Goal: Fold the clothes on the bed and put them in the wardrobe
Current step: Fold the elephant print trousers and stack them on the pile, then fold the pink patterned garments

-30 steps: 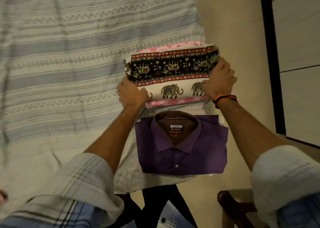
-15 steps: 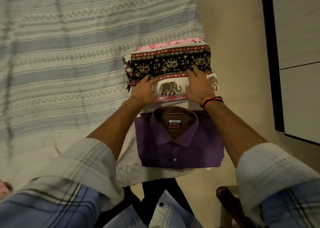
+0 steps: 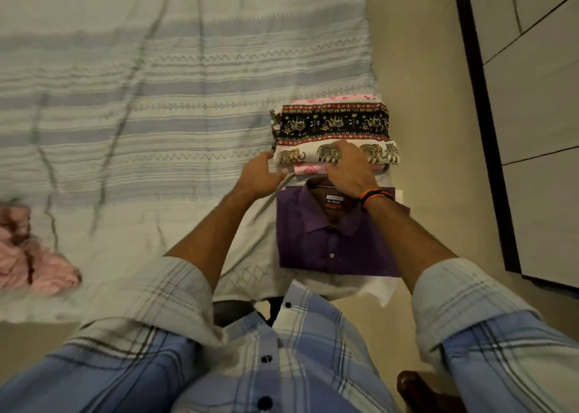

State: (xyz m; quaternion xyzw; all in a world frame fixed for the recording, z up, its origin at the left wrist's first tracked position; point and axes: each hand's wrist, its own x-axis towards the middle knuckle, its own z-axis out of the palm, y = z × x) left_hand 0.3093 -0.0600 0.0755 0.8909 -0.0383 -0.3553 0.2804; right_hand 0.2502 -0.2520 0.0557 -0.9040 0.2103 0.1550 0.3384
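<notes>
Elephant-print garment (image 3: 335, 136), folded, now stacked on pink cloth (image 3: 308, 169) at bed's (image 3: 156, 114) right edge.
We note left hand (image 3: 261, 176) slid to its near-left corner, right hand (image 3: 347, 169) flat on top, both unclenched; purple shirt (image 3: 332, 240) nearer.

Purple shirt (image 3: 332, 240), elephant-print cloth (image 3: 332, 133)
</notes>
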